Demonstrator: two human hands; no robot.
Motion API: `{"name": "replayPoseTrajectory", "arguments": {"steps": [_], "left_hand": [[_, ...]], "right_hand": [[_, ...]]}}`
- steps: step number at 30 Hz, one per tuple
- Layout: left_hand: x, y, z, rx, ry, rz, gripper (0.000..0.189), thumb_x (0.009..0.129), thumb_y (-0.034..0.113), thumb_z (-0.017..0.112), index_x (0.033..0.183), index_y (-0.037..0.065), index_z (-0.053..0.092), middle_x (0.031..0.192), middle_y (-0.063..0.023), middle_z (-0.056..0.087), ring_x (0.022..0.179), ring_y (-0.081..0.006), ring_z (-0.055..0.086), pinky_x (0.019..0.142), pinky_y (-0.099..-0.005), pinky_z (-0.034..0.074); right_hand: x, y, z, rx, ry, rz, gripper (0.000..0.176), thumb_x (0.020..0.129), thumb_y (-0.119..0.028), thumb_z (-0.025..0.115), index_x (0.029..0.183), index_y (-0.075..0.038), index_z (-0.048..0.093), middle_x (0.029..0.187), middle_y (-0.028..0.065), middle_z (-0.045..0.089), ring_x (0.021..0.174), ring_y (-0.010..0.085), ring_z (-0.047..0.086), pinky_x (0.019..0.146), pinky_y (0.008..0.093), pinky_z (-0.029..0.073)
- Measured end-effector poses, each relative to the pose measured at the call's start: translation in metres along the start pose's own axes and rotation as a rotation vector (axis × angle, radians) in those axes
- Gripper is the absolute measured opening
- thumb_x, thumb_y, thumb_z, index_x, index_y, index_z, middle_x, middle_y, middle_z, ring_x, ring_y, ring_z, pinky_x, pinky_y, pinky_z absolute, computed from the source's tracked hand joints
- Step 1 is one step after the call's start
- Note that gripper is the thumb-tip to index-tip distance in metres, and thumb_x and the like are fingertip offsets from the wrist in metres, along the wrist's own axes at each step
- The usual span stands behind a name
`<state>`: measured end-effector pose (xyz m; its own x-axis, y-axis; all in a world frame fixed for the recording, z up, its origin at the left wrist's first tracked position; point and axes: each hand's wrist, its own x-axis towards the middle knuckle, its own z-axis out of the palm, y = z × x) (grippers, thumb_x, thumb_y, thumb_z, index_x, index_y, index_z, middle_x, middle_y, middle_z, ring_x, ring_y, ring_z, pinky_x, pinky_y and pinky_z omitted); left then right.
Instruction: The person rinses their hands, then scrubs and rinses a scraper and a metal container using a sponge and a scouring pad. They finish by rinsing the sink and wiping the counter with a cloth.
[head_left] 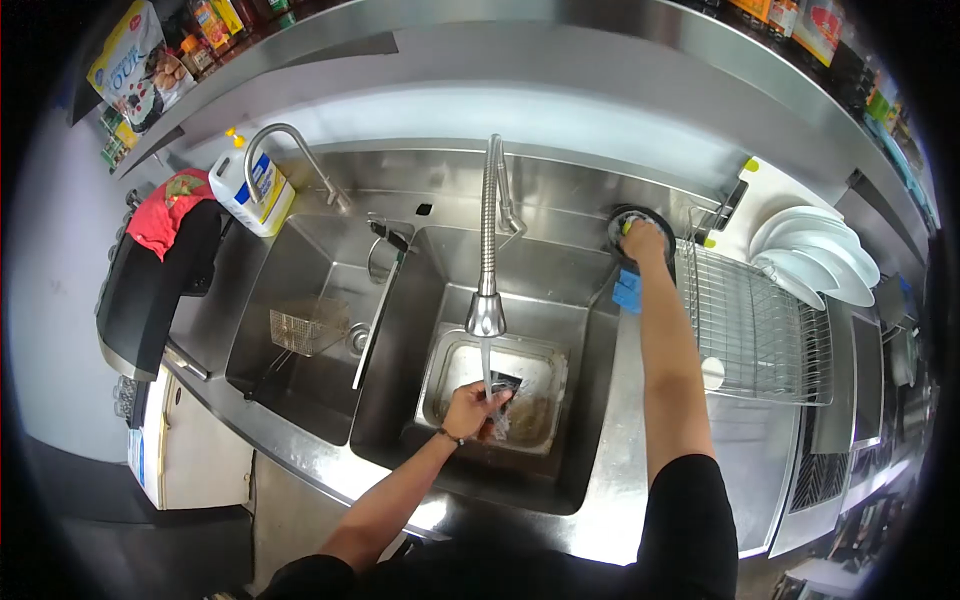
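Note:
My left hand (468, 410) is in the right-hand sink basin, closed on a small black flat object (507, 381) whose kind I cannot make out. Water runs onto it from the spray faucet (486, 315). Beneath lies a metal pan (545, 415) with brownish water in it. My right hand (645, 242) reaches into a round black bowl (622, 216) on the counter at the back right. Its fingers close on something yellow-green (628, 228), mostly hidden, perhaps a sponge. Just below the bowl sits a blue sponge or cloth (627, 291).
A wire dish rack (755, 325) stands at right, with white plates (815, 250) behind it. The left basin holds a wire fryer basket (308, 327). Beyond it are a second faucet (300, 150) and a white jug (250, 188). A shelf edge (440, 50) crosses above.

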<state>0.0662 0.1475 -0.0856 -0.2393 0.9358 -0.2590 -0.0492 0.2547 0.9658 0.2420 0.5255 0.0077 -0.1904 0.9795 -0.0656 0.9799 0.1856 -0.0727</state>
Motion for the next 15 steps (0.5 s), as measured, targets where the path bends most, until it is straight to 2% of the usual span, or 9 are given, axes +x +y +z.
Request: {"name": "replayPoseTrajectory", "arguments": {"steps": [1, 3, 5, 6, 8, 12, 13, 14, 15], "left_hand": [[-0.001, 0.003, 0.005, -0.107, 0.029, 0.013, 0.022, 0.081, 0.024, 0.066, 0.081, 0.002, 0.065, 0.063, 0.0036, 0.057, 0.061, -0.0031, 0.049, 0.052, -0.0216, 0.041], [-0.003, 0.018, 0.005, 0.034, 0.059, 0.017, 0.022, 0.081, 0.023, 0.066, 0.082, 0.001, 0.064, 0.062, 0.0036, 0.057, 0.061, -0.0033, 0.049, 0.053, -0.0213, 0.041], [0.003, 0.028, 0.000, 0.267, 0.041, 0.103, 0.019, 0.080, 0.019, 0.067, 0.083, 0.001, 0.063, 0.067, 0.0016, 0.060, 0.065, -0.0048, 0.053, 0.059, -0.0213, 0.044], [0.005, 0.028, 0.004, 0.268, 0.039, 0.100, 0.019, 0.080, 0.019, 0.067, 0.083, 0.001, 0.063, 0.067, 0.0016, 0.060, 0.065, -0.0048, 0.053, 0.059, -0.0213, 0.044], [0.012, 0.029, 0.014, -0.186, 0.112, 0.182, 0.018, 0.078, 0.016, 0.068, 0.087, 0.001, 0.062, 0.073, 0.0000, 0.062, 0.068, -0.0064, 0.056, 0.062, -0.0225, 0.046], [0.009, 0.042, 0.026, -0.221, 0.240, -0.005, 0.012, 0.078, 0.010, 0.067, 0.086, 0.002, 0.062, 0.076, -0.0003, 0.063, 0.067, -0.0081, 0.057, 0.060, -0.0235, 0.046], [0.008, 0.046, 0.031, -0.281, 0.274, -0.003, 0.014, 0.078, 0.012, 0.067, 0.083, 0.001, 0.062, 0.075, -0.0020, 0.063, 0.065, -0.0090, 0.057, 0.057, -0.0249, 0.046], [0.012, 0.036, 0.030, -0.277, 0.272, -0.001, 0.014, 0.078, 0.012, 0.067, 0.083, 0.001, 0.062, 0.075, -0.0020, 0.063, 0.065, -0.0090, 0.057, 0.057, -0.0249, 0.046], [0.019, 0.016, 0.026, -0.047, 0.369, 0.101, 0.019, 0.077, 0.016, 0.068, 0.084, 0.000, 0.062, 0.075, -0.0034, 0.063, 0.064, -0.0100, 0.057, 0.056, -0.0258, 0.046]], "right_hand": [[-0.006, -0.003, -0.012, 0.064, -0.003, 0.020, 0.054, 0.074, -0.041, 0.062, 0.115, -0.007, 0.051, 0.113, 0.0141, 0.054, 0.106, 0.0332, 0.052, 0.088, 0.0387, 0.043], [-0.028, -0.009, -0.035, 0.126, -0.018, 0.041, 0.056, 0.074, -0.043, 0.062, 0.115, -0.007, 0.050, 0.113, 0.0131, 0.054, 0.106, 0.0335, 0.052, 0.088, 0.0381, 0.043], [-0.055, -0.019, -0.056, 0.153, 0.327, -0.050, 0.053, 0.075, -0.039, 0.063, 0.114, -0.006, 0.052, 0.113, 0.0129, 0.055, 0.107, 0.0328, 0.051, 0.089, 0.0379, 0.043], [-0.067, -0.021, -0.058, 0.153, 0.325, -0.047, 0.053, 0.075, -0.039, 0.063, 0.114, -0.006, 0.052, 0.113, 0.0129, 0.055, 0.107, 0.0328, 0.051, 0.089, 0.0379, 0.043], [-0.101, -0.024, -0.052, 0.603, 0.509, -0.312, 0.046, 0.077, -0.033, 0.063, 0.112, -0.006, 0.053, 0.115, 0.0154, 0.054, 0.109, 0.0314, 0.051, 0.090, 0.0385, 0.041], [-0.222, -0.043, 0.037, 1.001, -0.246, -0.419, 0.059, 0.076, -0.028, 0.065, 0.122, 0.001, 0.044, 0.114, 0.0172, 0.055, 0.108, 0.0287, 0.051, 0.092, 0.0376, 0.039], [-0.250, -0.051, 0.079, 0.990, -0.184, -0.558, 0.065, 0.074, -0.028, 0.067, 0.126, 0.001, 0.039, 0.108, 0.0165, 0.057, 0.104, 0.0282, 0.053, 0.091, 0.0372, 0.040], [-0.276, -0.063, 0.082, 1.106, -0.425, -0.518, 0.061, 0.074, -0.029, 0.066, 0.121, 0.002, 0.042, 0.099, 0.0172, 0.059, 0.097, 0.0305, 0.055, 0.086, 0.0399, 0.041], [-0.298, -0.075, 0.113, 1.052, -0.360, -0.487, 0.047, 0.076, -0.026, 0.064, 0.112, 0.001, 0.049, 0.088, 0.0133, 0.059, 0.083, 0.0270, 0.055, 0.076, 0.0381, 0.043]]}}
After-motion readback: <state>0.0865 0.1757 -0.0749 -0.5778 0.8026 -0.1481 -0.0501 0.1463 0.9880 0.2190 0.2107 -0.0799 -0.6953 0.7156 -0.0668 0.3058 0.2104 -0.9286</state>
